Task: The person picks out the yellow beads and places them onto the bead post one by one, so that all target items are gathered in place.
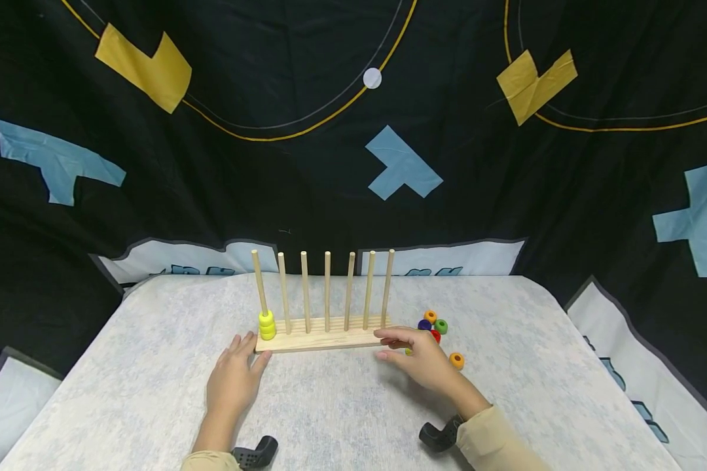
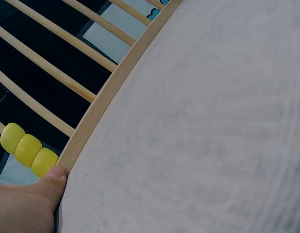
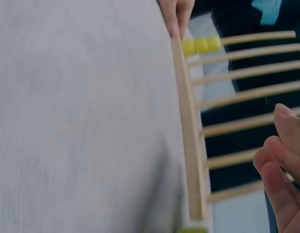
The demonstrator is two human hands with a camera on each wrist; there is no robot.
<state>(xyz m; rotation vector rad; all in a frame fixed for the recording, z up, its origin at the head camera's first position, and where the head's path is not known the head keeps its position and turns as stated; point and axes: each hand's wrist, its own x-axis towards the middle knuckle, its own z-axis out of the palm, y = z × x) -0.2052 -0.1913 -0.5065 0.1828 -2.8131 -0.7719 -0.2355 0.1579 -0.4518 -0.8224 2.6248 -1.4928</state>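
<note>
A wooden rack (image 1: 324, 339) with a row of upright pegs stands on the table. Three yellow beads (image 1: 267, 325) are stacked on its leftmost peg; the other pegs are bare. My left hand (image 1: 234, 379) holds the base's left end, its thumb (image 2: 54, 175) against the front corner beside the lowest bead. At the rack's right end hovers my right hand (image 1: 424, 360), fingers loosely bent. Nothing shows between those fingers (image 3: 278, 187) in the right wrist view. Behind this hand lie loose beads: purple (image 1: 424, 324), green (image 1: 441, 326), and a partly hidden red one (image 1: 435, 336).
An orange bead (image 1: 430, 316) lies at the back of the loose group, another orange bead (image 1: 456, 360) nearer the right wrist. A yellow bead (image 1: 408, 352) is mostly covered by the right hand. Dark cloth (image 1: 306, 196) hangs behind the pale table (image 1: 330, 412).
</note>
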